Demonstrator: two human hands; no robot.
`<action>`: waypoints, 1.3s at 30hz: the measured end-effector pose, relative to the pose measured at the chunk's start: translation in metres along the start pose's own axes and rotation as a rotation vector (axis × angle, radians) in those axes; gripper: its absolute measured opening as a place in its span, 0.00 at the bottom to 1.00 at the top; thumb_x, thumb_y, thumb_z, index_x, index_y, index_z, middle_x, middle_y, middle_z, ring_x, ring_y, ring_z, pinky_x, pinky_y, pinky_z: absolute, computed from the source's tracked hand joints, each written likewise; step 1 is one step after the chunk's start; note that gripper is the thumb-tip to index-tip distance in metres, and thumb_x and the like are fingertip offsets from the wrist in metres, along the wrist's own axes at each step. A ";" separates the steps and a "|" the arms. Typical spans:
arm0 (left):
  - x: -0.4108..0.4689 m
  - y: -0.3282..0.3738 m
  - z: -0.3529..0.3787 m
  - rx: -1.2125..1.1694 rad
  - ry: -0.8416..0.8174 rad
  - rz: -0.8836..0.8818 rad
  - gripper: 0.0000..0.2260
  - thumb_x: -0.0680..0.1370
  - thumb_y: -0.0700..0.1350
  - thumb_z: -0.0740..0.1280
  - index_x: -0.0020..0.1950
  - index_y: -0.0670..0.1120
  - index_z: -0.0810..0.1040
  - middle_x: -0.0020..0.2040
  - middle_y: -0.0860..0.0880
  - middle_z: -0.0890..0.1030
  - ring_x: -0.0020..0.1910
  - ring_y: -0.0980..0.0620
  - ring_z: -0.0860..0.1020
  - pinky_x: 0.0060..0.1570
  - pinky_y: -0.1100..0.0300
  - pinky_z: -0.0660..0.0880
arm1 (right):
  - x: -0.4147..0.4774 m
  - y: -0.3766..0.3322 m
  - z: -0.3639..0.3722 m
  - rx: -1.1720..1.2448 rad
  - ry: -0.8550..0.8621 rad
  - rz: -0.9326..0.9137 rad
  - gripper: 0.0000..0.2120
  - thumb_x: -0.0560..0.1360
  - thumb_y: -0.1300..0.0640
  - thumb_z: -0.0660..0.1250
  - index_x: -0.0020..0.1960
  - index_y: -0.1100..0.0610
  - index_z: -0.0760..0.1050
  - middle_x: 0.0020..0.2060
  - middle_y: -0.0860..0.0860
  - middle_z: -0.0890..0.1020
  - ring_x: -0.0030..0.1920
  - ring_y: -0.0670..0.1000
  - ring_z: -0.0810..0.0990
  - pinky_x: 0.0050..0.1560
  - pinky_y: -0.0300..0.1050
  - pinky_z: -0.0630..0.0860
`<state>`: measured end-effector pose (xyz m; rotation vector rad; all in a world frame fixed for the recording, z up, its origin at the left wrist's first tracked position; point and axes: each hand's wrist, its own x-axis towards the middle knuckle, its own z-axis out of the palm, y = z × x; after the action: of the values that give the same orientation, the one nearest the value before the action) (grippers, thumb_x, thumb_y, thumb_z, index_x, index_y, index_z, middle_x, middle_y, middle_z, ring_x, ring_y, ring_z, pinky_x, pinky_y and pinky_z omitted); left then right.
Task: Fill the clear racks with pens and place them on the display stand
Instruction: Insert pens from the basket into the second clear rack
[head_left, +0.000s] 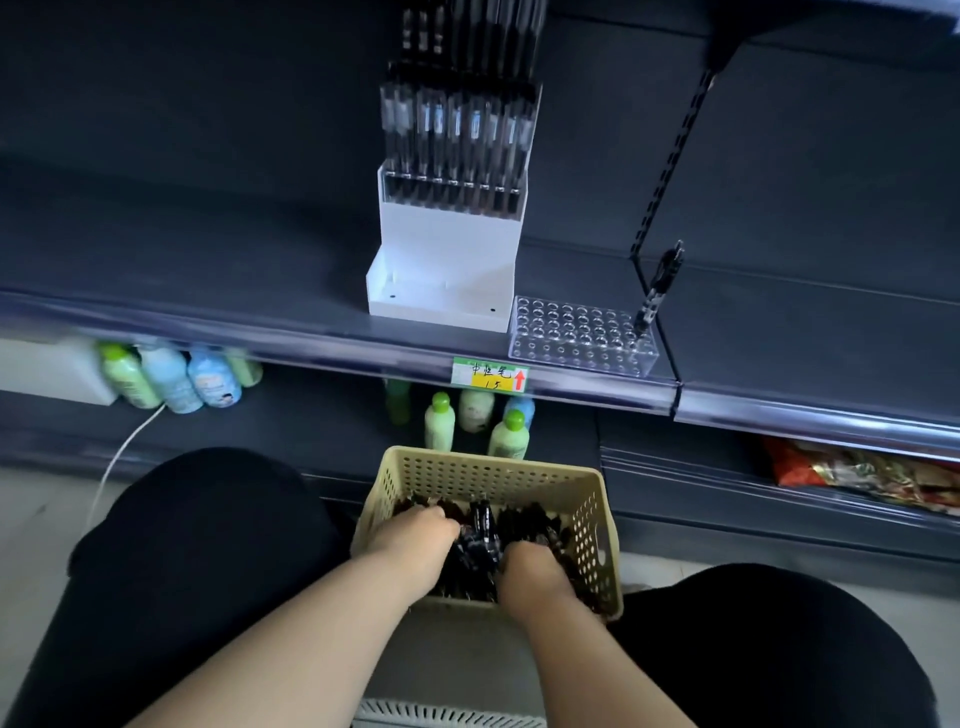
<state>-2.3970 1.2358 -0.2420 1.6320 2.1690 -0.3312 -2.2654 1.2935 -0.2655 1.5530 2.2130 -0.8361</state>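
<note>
Gathering step: left hand and right hand dug into pens in basket, fingers buried, grip untellable; clear rack on shelf beside display stand nearly empty, so next lift pens, seat tips in holes.

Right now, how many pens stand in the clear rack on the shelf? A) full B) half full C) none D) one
D: a single pen stands tilted in a hole at the right end of the clear rack; its other holes are bare.
</note>
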 end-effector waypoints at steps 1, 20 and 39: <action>0.003 0.001 0.002 -0.001 -0.049 -0.044 0.16 0.77 0.35 0.59 0.63 0.46 0.74 0.60 0.46 0.74 0.59 0.44 0.74 0.55 0.52 0.71 | 0.004 -0.002 0.000 0.002 0.013 0.000 0.12 0.76 0.62 0.61 0.57 0.58 0.76 0.55 0.56 0.79 0.55 0.57 0.78 0.51 0.44 0.74; 0.063 0.002 0.044 -0.336 -0.139 -0.489 0.22 0.76 0.64 0.58 0.55 0.48 0.78 0.52 0.49 0.81 0.53 0.48 0.79 0.39 0.61 0.68 | 0.065 -0.005 0.010 0.000 -0.194 0.091 0.16 0.74 0.52 0.67 0.58 0.61 0.76 0.57 0.56 0.79 0.59 0.54 0.77 0.51 0.38 0.71; 0.018 -0.007 0.012 -0.791 -0.064 -0.371 0.14 0.78 0.52 0.62 0.34 0.50 0.70 0.41 0.48 0.76 0.40 0.49 0.74 0.40 0.61 0.67 | 0.005 0.001 -0.029 0.258 -0.008 -0.062 0.13 0.71 0.56 0.68 0.54 0.58 0.74 0.43 0.51 0.79 0.42 0.48 0.75 0.41 0.38 0.71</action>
<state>-2.4061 1.2443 -0.2609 0.7781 2.1349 0.3415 -2.2642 1.3158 -0.2456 1.5942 2.2287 -1.1848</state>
